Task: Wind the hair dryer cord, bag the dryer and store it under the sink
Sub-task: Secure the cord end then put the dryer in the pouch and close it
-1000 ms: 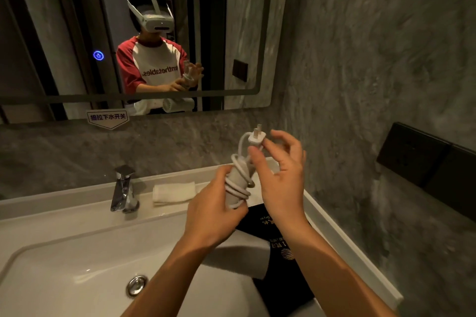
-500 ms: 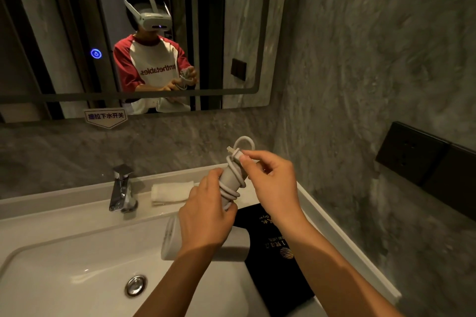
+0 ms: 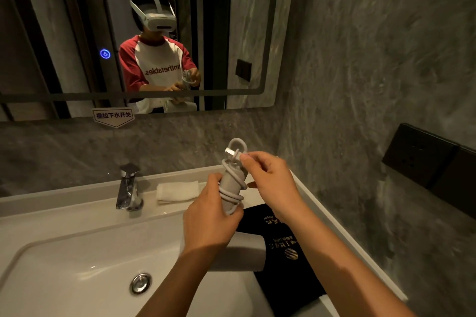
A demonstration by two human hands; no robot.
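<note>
A white hair dryer (image 3: 231, 183) is held upright over the basin, handle up, its barrel (image 3: 244, 255) pointing right below my wrist. My left hand (image 3: 208, 221) grips the lower handle. The white cord (image 3: 233, 195) is coiled several times around the handle. My right hand (image 3: 270, 177) pinches the plug end (image 3: 231, 153) at the handle's top, where a small loop of cord stands up. A black drawstring bag (image 3: 286, 252) with gold print lies flat on the counter to the right, partly under the dryer.
A white basin (image 3: 64, 260) with a metal drain plug (image 3: 140, 283) lies below. A chrome tap (image 3: 128, 188) and a folded white towel (image 3: 177, 190) sit at the back. A black socket panel (image 3: 425, 157) is on the right wall. The mirror (image 3: 64, 33) reflects the person.
My right hand has brought the plug down from above the handle to its top, leaving a small loop. The dryer has tilted slightly and my left hand has shifted on the handle.
</note>
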